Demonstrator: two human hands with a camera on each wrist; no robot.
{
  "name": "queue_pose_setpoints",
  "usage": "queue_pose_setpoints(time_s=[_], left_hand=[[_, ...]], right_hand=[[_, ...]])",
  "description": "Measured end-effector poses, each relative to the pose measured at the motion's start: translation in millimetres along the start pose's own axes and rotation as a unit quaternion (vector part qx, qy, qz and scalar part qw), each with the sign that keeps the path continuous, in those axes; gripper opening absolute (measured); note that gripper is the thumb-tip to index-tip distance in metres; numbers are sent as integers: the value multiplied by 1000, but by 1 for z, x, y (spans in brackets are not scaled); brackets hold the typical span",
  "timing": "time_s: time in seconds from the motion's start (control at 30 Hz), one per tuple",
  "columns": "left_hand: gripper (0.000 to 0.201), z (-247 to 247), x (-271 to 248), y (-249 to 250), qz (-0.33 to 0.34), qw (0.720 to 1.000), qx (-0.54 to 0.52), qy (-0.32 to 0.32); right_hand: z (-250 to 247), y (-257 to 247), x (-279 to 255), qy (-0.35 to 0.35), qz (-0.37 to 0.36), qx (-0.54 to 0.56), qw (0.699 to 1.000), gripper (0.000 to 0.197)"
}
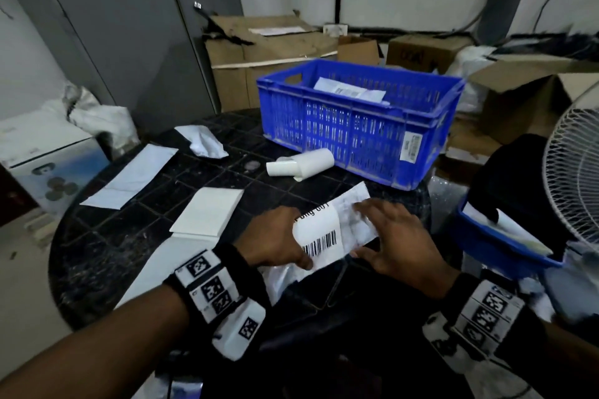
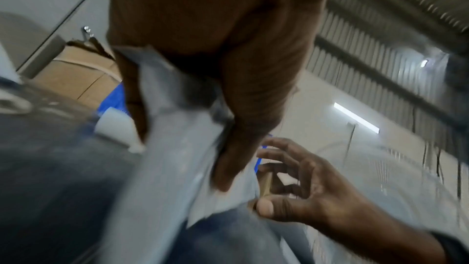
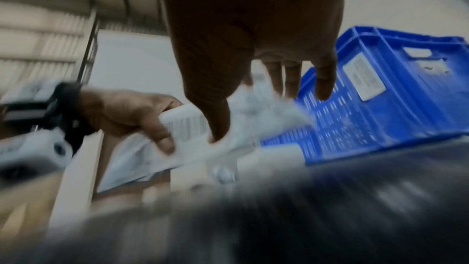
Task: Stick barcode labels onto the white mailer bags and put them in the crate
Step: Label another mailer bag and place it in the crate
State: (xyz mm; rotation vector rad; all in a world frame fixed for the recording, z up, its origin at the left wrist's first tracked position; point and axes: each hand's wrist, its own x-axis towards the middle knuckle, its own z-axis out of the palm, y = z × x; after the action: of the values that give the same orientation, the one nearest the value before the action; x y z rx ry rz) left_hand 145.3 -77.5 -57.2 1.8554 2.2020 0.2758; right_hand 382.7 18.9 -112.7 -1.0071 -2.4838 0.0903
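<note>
The left hand (image 1: 275, 238) is holding a white mailer bag (image 1: 351, 219) at the near edge of the dark counter (image 1: 97, 256), with its thumb and fingers clamped on the end that carries the barcode label (image 1: 319, 241). The right hand (image 1: 393, 236) is lying on the other part of the bag, with its fingers (image 1: 364, 207) spread apart and fairly straight. They seem to be pressing or smoothing the bag, not gripping it.

The long axis of the bag is running from the left hand, near and left, toward far and right, so its free end is pointing to the blue crate (image 1: 356, 120). The crate is standing beyond the hands and a little to the right, and at least one labelled bag is already lying inside. I judge that the right hand is nearer to the crate, but the left hand is the one that has the grip.

Both wrist views are blurred. In the left wrist view the bag (image 2: 175, 148) is only a pale strip, so I cannot tell whether the label is fully stuck down. The text on the label is partly covered by the left hand. A label roll (image 1: 301, 163) is lying on the counter just beside the crate.
</note>
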Motion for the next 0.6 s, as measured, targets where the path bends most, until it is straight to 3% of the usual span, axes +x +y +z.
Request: queue_pose_setpoints(time_s=[0.07, 0.13, 0.2, 0.27, 0.3, 0.33, 0.4, 0.5, 0.6], left_hand=[[59, -13, 5, 4, 9, 996, -51, 68], [48, -33, 15, 7, 13, 968, -208, 141], [41, -55, 28, 15, -3, 897, -395, 199], [43, -71, 40, 27, -22, 819, -538, 198], [47, -76, 47, 30, -23, 803, -563, 196], [52, -81, 56, 32, -19, 808, -555, 197], [68, -93, 74, 30, 1, 857, -479, 189], [89, -116, 97, 27, 57, 940, -310, 132], [106, -144, 119, 31, 118, 967, -195, 109]], right_hand=[[-7, 1, 10, 52, 22, 49, 997, 104], [-18, -3, 26, 109, 75, 181, 975, 118], [-34, -8, 46, 126, 144, 334, 923, 127], [-48, -15, 67, 92, 185, 433, 877, 122], [-54, -18, 77, 79, 191, 459, 864, 118], [-60, -21, 88, 81, 188, 454, 867, 114], [-77, -19, 110, 148, 140, 339, 918, 112], [-115, -15, 144, 241, -33, 89, 966, 94], [-150, -20, 190, 171, -168, -113, 964, 79]])
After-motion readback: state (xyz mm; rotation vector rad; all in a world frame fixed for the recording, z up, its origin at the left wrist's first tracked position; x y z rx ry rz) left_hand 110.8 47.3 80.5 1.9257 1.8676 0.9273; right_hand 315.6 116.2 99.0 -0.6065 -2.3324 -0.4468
